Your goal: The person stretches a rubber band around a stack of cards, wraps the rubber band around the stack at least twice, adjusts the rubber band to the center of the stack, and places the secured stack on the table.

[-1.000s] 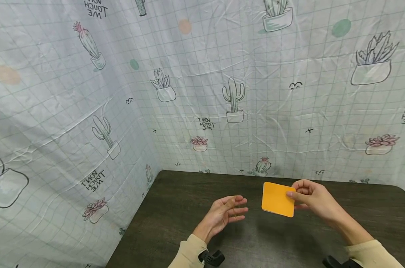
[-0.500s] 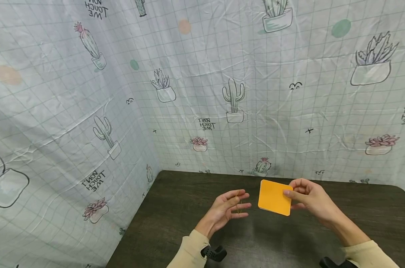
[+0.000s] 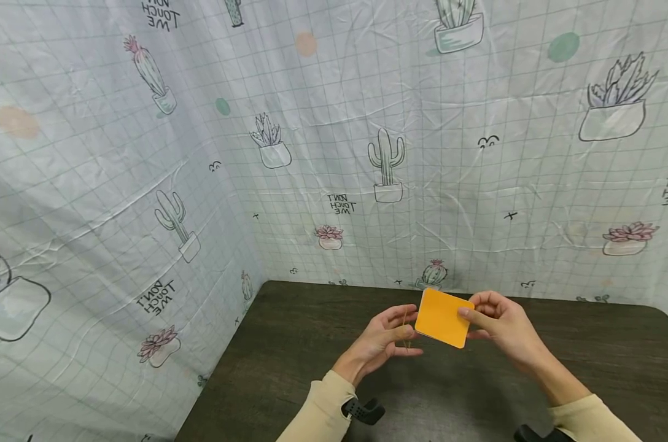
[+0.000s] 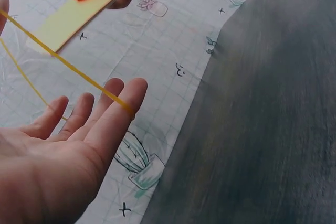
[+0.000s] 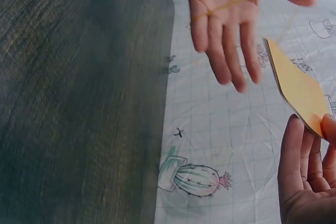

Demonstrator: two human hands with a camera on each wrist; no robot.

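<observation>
My right hand [image 3: 508, 328] pinches a thin stack of square orange cards [image 3: 440, 318] with rounded corners, thumb on the front face. In the right wrist view, layered edges show along the stack [image 5: 299, 85]. A thin yellow rubber band [image 4: 79, 72] is stretched between the thumb and fingers of my left hand [image 3: 375, 341]. Those fingers are straight and spread, with the palm turned toward the cards. In the head view the left fingertips come up to the stack's left edge; the right wrist view shows a gap between them. Both hands are held above the table.
Below lies a dark wooden table [image 3: 290, 331]. White cloth printed with cacti [image 3: 334, 159] hangs behind it and along the left side. Dark straps circle the left wrist [image 3: 364, 411] and the right wrist [image 3: 541, 434].
The left hand has moved right and up, and the right hand has carried the cards left and slightly up. The gap between them has shrunk, and the stack tilts a little more.
</observation>
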